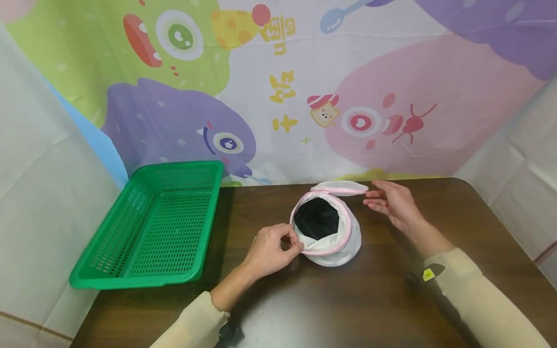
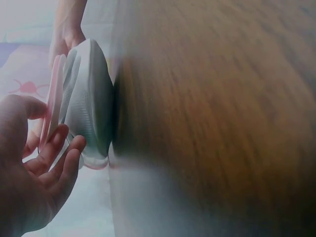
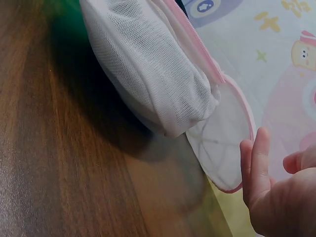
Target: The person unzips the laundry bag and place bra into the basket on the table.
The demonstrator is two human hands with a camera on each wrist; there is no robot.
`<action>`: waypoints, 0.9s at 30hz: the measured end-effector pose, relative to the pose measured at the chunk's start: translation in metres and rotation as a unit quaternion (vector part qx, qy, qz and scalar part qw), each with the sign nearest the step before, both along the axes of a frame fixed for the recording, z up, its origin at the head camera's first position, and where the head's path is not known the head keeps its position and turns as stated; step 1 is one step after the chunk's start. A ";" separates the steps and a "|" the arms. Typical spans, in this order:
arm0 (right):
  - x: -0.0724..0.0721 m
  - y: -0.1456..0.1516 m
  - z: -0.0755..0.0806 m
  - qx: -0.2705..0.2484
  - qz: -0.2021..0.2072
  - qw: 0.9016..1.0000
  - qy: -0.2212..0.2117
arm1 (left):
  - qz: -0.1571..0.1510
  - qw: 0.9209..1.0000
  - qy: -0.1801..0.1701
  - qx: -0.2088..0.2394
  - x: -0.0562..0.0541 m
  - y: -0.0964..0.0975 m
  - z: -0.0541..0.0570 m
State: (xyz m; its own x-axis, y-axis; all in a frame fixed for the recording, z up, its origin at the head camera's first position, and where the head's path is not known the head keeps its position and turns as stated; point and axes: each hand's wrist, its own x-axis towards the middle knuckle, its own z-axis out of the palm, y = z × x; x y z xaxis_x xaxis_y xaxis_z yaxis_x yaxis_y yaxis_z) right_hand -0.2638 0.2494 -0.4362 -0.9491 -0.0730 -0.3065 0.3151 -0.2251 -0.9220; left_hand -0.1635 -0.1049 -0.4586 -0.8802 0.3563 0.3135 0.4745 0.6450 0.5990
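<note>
A white mesh laundry bag (image 1: 350, 245) with a pink zippered rim stands on the table, its round top unzipped. Inside lies a dark black item (image 1: 316, 218), probably fabric, its kind hidden. The mesh lid (image 1: 340, 187) is folded back behind the bag, toward the wall. My left hand (image 1: 271, 250) pinches the pink rim at its near left side between thumb and fingers. At the lid's right edge is my right hand (image 1: 397, 204), its fingers fairly straight. In the right wrist view the fingertips (image 3: 261, 140) are against or just beside the lid's pink border; contact cannot be told.
A green perforated plastic basket (image 1: 204, 227) stands on the left side of the brown wooden table (image 1: 339, 309). Behind the table hangs a cloth (image 1: 270, 145) printed with cartoon monsters. Pale walls close in the left and right sides.
</note>
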 end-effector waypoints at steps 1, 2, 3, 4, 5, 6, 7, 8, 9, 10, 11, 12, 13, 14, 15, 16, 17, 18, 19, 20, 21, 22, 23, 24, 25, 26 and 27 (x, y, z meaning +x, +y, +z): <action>0.000 0.000 0.000 0.000 0.000 1.000 0.001 | 0.000 1.000 0.000 0.000 0.000 0.000 0.000; 0.000 0.000 0.000 0.000 -0.002 1.000 0.003 | 0.001 1.000 0.000 0.000 0.000 0.000 0.000; 0.000 0.000 0.000 -0.001 -0.004 1.000 0.006 | 0.001 1.000 0.000 0.000 0.000 0.000 0.000; 0.000 0.001 0.001 -0.003 -0.008 1.000 0.012 | 0.000 1.000 0.001 0.001 0.000 0.000 0.000; 0.000 0.001 0.001 -0.005 -0.012 1.000 0.018 | 0.000 1.000 0.001 0.001 0.000 0.000 0.000; 0.000 0.001 0.002 -0.007 -0.017 1.000 0.025 | 0.000 1.000 0.001 0.002 0.000 0.000 0.000; 0.001 0.001 0.003 -0.007 -0.021 0.999 0.032 | 0.000 1.000 0.002 0.002 0.000 0.000 0.000; 0.001 0.001 0.005 -0.004 -0.025 0.999 0.040 | 0.000 1.000 0.003 0.003 0.000 0.000 -0.001; 0.001 0.001 0.006 0.000 -0.027 0.999 0.046 | -0.001 1.000 0.004 0.004 0.000 0.000 -0.001; 0.002 0.000 0.007 0.007 -0.027 0.998 0.052 | 0.000 1.000 0.005 0.004 0.000 -0.001 -0.001; 0.002 -0.001 0.008 0.013 -0.027 0.998 0.055 | 0.001 1.000 0.005 0.004 0.000 -0.001 0.000; 0.003 -0.002 0.008 0.022 -0.026 0.998 0.058 | 0.002 1.000 0.005 0.004 0.000 -0.001 0.000; 0.004 -0.003 0.008 0.033 -0.023 0.997 0.060 | 0.004 1.000 0.002 0.005 0.000 -0.001 0.000; 0.005 -0.004 0.008 0.045 -0.020 0.997 0.063 | 0.008 1.000 -0.001 0.007 0.000 -0.001 0.000; 0.007 -0.005 0.008 0.055 -0.018 0.996 0.065 | 0.013 1.000 -0.005 0.009 -0.001 -0.001 0.000; 0.008 -0.007 0.007 0.068 -0.015 0.995 0.068 | 0.020 1.000 -0.007 0.010 -0.001 0.000 0.000; 0.010 -0.008 0.007 0.083 -0.013 0.994 0.072 | 0.028 0.999 -0.010 0.012 -0.001 0.000 0.000; 0.012 -0.010 0.007 0.096 -0.012 0.992 0.076 | 0.038 0.999 -0.010 0.014 -0.002 0.000 0.000; 0.014 -0.012 0.007 0.110 -0.011 0.990 0.082 | 0.048 0.999 -0.010 0.017 -0.003 0.000 0.001; 0.016 -0.014 0.007 0.125 -0.010 0.988 0.089 | 0.059 0.998 -0.008 0.020 -0.004 0.000 0.002; 0.019 -0.016 0.008 0.140 -0.009 0.985 0.096 | 0.068 0.997 -0.007 0.022 -0.005 0.000 0.002; 0.021 -0.018 0.009 0.158 -0.007 0.982 0.104 | 0.077 0.997 -0.006 0.023 -0.006 0.000 0.004; 0.024 -0.020 0.009 0.178 -0.004 0.977 0.114 | 0.085 0.996 -0.006 0.024 -0.007 0.000 0.005; 0.027 -0.021 0.010 0.209 0.001 0.970 0.126 | 0.091 0.996 -0.007 0.023 -0.007 0.001 0.006; 0.030 -0.023 0.011 0.250 0.011 0.958 0.137 | 0.095 0.995 -0.009 0.021 -0.009 0.001 0.006; 0.034 -0.024 0.012 0.292 0.023 0.945 0.146 | 0.096 0.995 -0.013 0.017 -0.009 0.001 0.007; 0.037 -0.026 0.013 0.337 0.037 0.929 0.152 | 0.096 0.995 -0.018 0.011 -0.010 0.001 0.007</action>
